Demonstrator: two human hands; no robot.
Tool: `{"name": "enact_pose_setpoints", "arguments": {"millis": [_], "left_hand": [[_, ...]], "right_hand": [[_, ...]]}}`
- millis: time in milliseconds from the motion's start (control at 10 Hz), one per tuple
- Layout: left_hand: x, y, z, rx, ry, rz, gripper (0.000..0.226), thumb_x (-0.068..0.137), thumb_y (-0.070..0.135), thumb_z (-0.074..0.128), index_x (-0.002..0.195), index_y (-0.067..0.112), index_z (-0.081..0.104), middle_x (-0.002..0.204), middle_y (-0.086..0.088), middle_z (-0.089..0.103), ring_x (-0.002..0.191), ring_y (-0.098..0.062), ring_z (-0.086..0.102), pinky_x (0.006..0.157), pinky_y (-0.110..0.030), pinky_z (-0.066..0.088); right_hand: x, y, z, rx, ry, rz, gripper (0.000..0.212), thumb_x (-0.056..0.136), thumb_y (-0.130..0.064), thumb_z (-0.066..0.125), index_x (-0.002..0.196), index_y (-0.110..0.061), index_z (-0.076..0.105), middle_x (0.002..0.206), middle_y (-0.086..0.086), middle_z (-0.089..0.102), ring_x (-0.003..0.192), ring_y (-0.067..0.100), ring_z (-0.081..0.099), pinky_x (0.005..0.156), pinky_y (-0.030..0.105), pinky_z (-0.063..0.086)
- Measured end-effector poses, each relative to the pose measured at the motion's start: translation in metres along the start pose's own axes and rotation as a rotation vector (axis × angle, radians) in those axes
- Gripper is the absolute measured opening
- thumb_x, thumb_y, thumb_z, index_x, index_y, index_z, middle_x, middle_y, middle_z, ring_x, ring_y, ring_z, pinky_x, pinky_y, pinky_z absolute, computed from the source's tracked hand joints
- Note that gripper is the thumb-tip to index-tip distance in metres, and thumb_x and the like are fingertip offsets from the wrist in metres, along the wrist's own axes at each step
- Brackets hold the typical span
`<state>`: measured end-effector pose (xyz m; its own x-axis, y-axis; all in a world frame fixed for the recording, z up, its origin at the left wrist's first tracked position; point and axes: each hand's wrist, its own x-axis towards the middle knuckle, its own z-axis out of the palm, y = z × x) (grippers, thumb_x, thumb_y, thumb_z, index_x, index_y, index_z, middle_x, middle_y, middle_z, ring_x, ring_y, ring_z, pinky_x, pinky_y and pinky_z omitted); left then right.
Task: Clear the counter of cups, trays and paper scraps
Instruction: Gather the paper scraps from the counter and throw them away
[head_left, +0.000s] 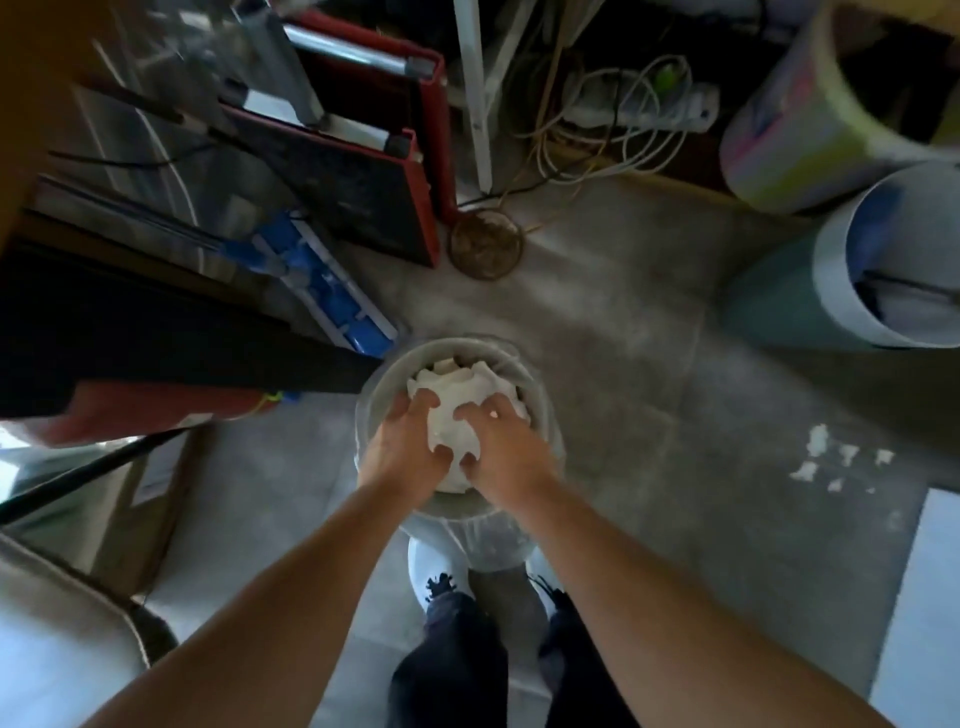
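Head view: the left hand (408, 441) and right hand (501, 444) are bearing down side by side on a white paper wad (452, 387), each with fingers spread and curled over the crumpled mass and the thumb tucked in at the near side. The hands are covering most of the wad, probably so that the load is being compacted evenly rather than springing back out. Whether the paper is being pushed deeper or merely gripped cannot be determined.

The wad is sitting in the mouth of a small round waste bin (379, 374), rising to about rim level. The person is standing directly over the bin, with the shoes (431, 571) just behind its base — a stance that is putting both arms straight above the opening.

Several loose paper scraps (818, 441) are lying on the floor (649, 364) well to the right of the bin, outside it and awaiting collection. Farther right, a taller lined bin (831, 280) is standing near the frame edge. A blue mop head (332, 280) is leaning just beside the small bin on the left. No counter, cups or trays are appearing in view.
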<state>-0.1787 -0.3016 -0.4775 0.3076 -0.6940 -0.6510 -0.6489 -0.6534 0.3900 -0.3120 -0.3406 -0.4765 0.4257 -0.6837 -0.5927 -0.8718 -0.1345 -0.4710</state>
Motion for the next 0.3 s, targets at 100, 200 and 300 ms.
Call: {"name": "enact_pose_setpoints", "arguments": {"millis": [100, 200, 300], "left_hand": [[0.007, -0.007, 0.006, 0.009, 0.033, 0.006, 0.060, 0.085, 0.020, 0.067, 0.136, 0.028, 0.037, 0.138, 0.000, 0.045, 0.113, -0.020, 0.052, 0.083, -0.032, 0.049], [0.000, -0.008, 0.000, 0.018, 0.029, -0.033, 0.057, 0.082, 0.007, 0.066, 0.132, 0.022, 0.042, 0.134, -0.005, 0.046, 0.108, -0.023, 0.053, 0.084, -0.037, 0.054], [-0.019, -0.003, -0.020, 0.091, 0.021, -0.041, 0.048, 0.083, 0.011, 0.067, 0.125, 0.020, 0.045, 0.128, -0.007, 0.050, 0.100, -0.023, 0.056, 0.076, -0.034, 0.054]], "right_hand": [[0.002, 0.011, 0.013, 0.039, -0.022, -0.006, 0.063, 0.087, -0.024, 0.065, 0.143, -0.038, 0.038, 0.150, 0.002, 0.032, 0.126, 0.027, 0.047, 0.099, 0.040, 0.049], [-0.008, 0.018, 0.004, 0.049, -0.013, 0.028, 0.065, 0.090, -0.021, 0.059, 0.146, -0.037, 0.032, 0.152, 0.003, 0.031, 0.129, 0.026, 0.046, 0.095, 0.042, 0.052], [-0.025, 0.015, -0.019, 0.029, 0.014, 0.071, 0.058, 0.091, -0.021, 0.057, 0.144, -0.031, 0.037, 0.147, 0.005, 0.037, 0.123, 0.027, 0.050, 0.090, 0.044, 0.054]]}}
